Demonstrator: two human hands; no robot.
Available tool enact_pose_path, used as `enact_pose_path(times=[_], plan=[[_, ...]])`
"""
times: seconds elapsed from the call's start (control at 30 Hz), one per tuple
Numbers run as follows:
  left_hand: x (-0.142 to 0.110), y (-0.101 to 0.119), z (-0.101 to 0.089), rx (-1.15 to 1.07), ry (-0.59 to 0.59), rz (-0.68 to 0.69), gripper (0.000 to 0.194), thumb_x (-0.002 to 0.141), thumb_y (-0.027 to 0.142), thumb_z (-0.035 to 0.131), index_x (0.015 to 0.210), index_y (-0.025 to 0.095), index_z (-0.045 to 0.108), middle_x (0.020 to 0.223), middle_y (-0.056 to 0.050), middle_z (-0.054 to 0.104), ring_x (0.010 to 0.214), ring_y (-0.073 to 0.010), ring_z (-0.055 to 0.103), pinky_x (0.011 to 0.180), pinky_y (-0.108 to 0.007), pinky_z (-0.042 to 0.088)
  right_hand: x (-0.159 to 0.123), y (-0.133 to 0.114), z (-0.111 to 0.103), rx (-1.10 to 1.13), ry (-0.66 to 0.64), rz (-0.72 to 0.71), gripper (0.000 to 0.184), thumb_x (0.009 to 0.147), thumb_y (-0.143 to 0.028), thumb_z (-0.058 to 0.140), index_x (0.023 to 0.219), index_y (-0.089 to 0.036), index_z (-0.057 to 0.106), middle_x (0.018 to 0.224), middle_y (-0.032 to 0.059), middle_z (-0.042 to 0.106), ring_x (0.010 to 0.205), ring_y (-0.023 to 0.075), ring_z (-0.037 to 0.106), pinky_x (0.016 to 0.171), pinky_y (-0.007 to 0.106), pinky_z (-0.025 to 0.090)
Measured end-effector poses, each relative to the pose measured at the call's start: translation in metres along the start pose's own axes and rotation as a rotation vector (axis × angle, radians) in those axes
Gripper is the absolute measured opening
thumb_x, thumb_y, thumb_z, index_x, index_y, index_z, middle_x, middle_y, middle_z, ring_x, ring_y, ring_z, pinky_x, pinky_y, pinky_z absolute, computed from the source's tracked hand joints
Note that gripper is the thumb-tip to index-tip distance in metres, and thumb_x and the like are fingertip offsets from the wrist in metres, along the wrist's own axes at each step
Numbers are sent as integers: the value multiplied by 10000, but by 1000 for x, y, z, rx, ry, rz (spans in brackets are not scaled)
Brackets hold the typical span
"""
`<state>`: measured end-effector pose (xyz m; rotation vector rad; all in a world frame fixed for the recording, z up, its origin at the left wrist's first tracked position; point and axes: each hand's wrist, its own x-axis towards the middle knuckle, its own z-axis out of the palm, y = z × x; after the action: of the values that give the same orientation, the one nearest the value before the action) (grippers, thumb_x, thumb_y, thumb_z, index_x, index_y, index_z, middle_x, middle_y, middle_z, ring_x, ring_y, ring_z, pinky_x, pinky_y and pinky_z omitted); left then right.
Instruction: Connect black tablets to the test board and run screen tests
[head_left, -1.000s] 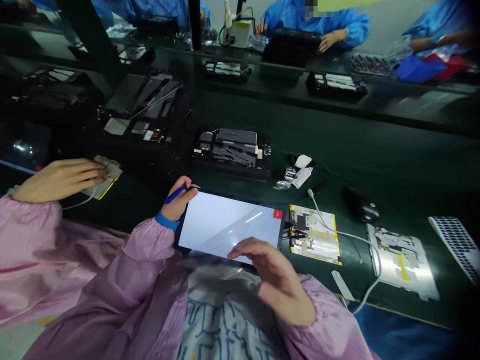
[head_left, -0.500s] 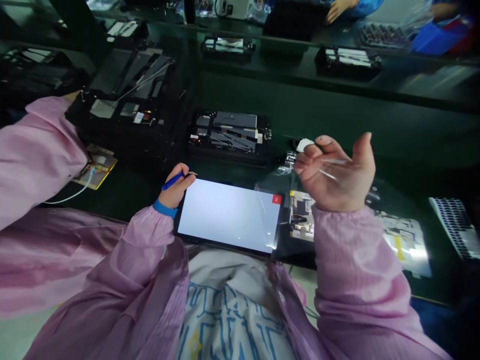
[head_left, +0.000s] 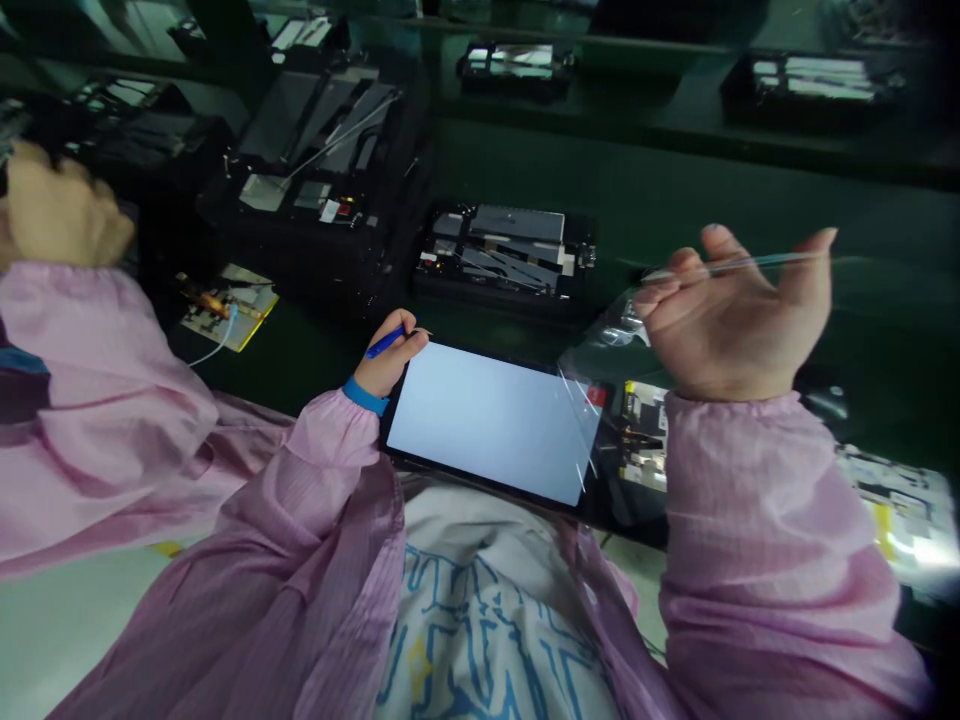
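A tablet (head_left: 491, 425) with a lit white screen and a red label (head_left: 595, 397) at its upper right corner lies close to my body. My left hand (head_left: 385, 355) is closed round a blue pen-like tool (head_left: 386, 342), its thumb at the tablet's upper left corner. Palm up, my right hand (head_left: 739, 320) is raised to the right of the tablet. A clear film (head_left: 600, 345) runs from the screen's right part to that hand and stretches across its curled fingers and thumb. Its exact grip on the film is partly hidden.
Behind the tablet stands a black tray (head_left: 502, 255) of dark parts, with another larger tray (head_left: 315, 150) further left. Opened boards (head_left: 643, 435) lie right of the tablet. A co-worker's hand (head_left: 67, 210) and a cabled board (head_left: 232, 305) are at left.
My right hand has risen and moved right, with the clear film now stretched across it. The view has shifted. At left, the co-worker's hand has come into sight.
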<state>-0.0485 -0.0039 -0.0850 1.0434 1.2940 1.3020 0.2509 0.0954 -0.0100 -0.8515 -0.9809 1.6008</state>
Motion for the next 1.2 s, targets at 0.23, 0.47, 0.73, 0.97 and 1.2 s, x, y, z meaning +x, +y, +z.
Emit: enact_pose_path(times=[0.23,0.47,0.73,0.97,1.2], plan=[[0,2,-1,22,-14,13,484,673,549,710,746,208,373,640,50,511,520,-85,445,494,-216,340,11,6,2,77,-94,-32,432,876,-572,412,838,-232,675,739,6,648,660,100,568,626,336,427],[0,3,0,29,19,8,520,639,582,716,751,209,371,683,39,545,511,-83,451,486,-219,340,14,4,17,199,-115,58,463,842,-617,426,826,-203,632,711,9,572,622,119,547,592,314,429],[0,0,-3,95,15,30,499,681,610,672,743,213,378,635,40,500,524,-102,439,499,-236,324,-28,24,44,87,-166,-21,402,843,-594,479,866,-212,601,658,-2,574,594,140,559,592,304,452],[-2,-2,-3,74,20,36,550,651,695,637,746,213,387,658,25,511,549,-113,451,507,-248,339,-110,73,55,-243,-212,-194,250,918,-390,461,1098,-238,545,812,40,671,749,209,665,719,423,539],[-4,6,0,107,15,48,582,645,748,580,764,212,386,684,20,529,550,-106,453,502,-241,347,-150,84,58,-503,-495,-353,461,871,-151,526,1310,-260,435,1199,108,629,1119,234,613,936,447,517]])
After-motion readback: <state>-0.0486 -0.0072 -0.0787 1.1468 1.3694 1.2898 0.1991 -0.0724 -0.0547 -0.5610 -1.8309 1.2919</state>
